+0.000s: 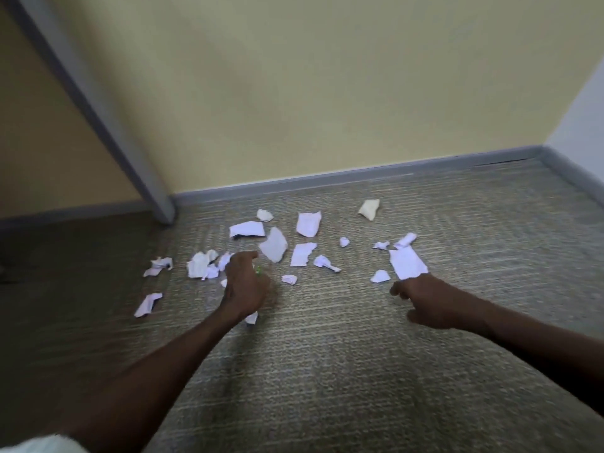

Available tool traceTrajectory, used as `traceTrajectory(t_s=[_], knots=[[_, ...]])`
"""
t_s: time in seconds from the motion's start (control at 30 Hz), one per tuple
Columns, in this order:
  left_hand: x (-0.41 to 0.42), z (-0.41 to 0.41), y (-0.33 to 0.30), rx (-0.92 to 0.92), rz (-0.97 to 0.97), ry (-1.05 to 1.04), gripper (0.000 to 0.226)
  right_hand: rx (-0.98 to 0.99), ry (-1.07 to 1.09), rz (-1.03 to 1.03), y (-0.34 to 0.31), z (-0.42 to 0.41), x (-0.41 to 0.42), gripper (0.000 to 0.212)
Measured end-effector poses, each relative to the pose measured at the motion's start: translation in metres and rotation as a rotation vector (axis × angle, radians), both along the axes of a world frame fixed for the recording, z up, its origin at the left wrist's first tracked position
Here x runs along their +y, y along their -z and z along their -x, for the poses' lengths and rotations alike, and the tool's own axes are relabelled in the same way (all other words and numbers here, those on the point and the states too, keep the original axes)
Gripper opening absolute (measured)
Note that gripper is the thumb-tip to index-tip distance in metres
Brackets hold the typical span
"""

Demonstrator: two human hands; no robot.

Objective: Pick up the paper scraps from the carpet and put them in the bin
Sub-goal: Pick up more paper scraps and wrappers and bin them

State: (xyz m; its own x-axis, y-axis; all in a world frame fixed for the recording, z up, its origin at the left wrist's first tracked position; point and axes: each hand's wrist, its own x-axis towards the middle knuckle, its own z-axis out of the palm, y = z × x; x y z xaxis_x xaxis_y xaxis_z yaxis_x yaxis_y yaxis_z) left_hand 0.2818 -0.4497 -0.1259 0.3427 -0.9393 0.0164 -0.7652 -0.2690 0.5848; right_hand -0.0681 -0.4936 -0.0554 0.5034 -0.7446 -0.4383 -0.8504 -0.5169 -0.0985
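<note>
The left hand (245,286) has its grip curled, maybe pinching something green; I cannot tell. The right hand (425,300) is loosely curled and empty. The paper scraps (307,223) lie on the carpet (327,371) around the left hand: light, soft, best pinched at raised edges.

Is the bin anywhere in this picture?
No, only the carpet, the scattered paper scraps, the wall and the two hands show; no bin is visible.
</note>
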Motion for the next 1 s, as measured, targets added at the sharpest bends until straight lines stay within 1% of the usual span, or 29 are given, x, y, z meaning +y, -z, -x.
traceTrajectory(t_s=[0.1, 0.17, 0.23, 0.27, 0.3, 0.37, 0.4, 0.43, 0.47, 0.53, 0.57, 0.63, 0.73, 0.8, 0.87, 0.9, 0.97, 1.0], knots=[[0.005, -0.04, 0.025, -0.175, -0.016, -0.139, 0.089, 0.063, -0.021, -0.06, 0.029, -0.022, 0.006, 0.061], [0.007, -0.064, 0.03, -0.202, -0.024, -0.3, 0.096, 0.136, -0.056, -0.129, 0.049, -0.032, 0.014, 0.069], [0.009, -0.089, 0.033, -0.217, -0.03, -0.463, 0.099, 0.181, -0.085, -0.136, 0.064, -0.035, 0.022, 0.071], [0.012, -0.1, 0.034, -0.213, -0.05, -0.544, 0.101, 0.173, -0.096, -0.103, 0.071, -0.035, 0.026, 0.07], [0.016, -0.111, 0.037, -0.191, -0.072, -0.642, 0.103, 0.113, -0.122, -0.037, 0.077, -0.034, 0.029, 0.072], [0.023, -0.129, 0.04, -0.096, -0.118, -0.848, 0.106, 0.063, -0.194, 0.078, 0.093, -0.026, 0.029, 0.081], [0.026, -0.136, 0.043, -0.045, -0.137, -0.916, 0.105, 0.026, -0.167, 0.106, 0.102, -0.022, 0.027, 0.084], [0.028, -0.146, 0.05, -0.008, -0.124, -0.914, 0.103, -0.011, -0.148, 0.121, 0.107, -0.02, 0.025, 0.085], [0.028, -0.155, 0.057, 0.042, -0.098, -0.882, 0.102, 0.002, -0.147, 0.131, 0.108, -0.019, 0.025, 0.086], [0.021, -0.174, 0.072, 0.061, -0.04, -0.788, 0.111, 0.042, -0.16, 0.165, 0.109, -0.021, 0.027, 0.085], [0.016, -0.178, 0.076, 0.054, -0.047, -0.776, 0.113, 0.05, -0.157, 0.179, 0.112, -0.02, 0.027, 0.084], [0.006, -0.177, 0.075, 0.04, -0.075, -0.811, 0.107, 0.09, -0.14, 0.149, 0.114, -0.021, 0.027, 0.082], [-0.014, -0.175, 0.063, 0.109, -0.014, -0.826, 0.104, 0.102, -0.141, 0.168, 0.115, -0.023, 0.028, 0.081], [-0.024, -0.192, 0.071, 0.118, -0.021, -0.762, 0.1, 0.129, -0.135, 0.108, 0.108, -0.027, 0.026, 0.076], [-0.029, -0.2, 0.08, 0.135, -0.004, -0.66, 0.101, 0.12, -0.119, 0.123, 0.108, -0.027, 0.026, 0.075], [-0.03, -0.196, 0.078, 0.145, 0.028, -0.623, 0.096, 0.092, -0.122, 0.155, 0.111, -0.026, 0.026, 0.076], [-0.031, -0.182, 0.074, 0.058, 0.099, -0.566, 0.081, 0.055, -0.114, 0.204, 0.119, -0.026, 0.027, 0.075], [-0.033, -0.175, 0.071, 0.016, 0.123, -0.525, 0.082, 0.063, -0.115, 0.21, 0.123, -0.024, 0.027, 0.074]])
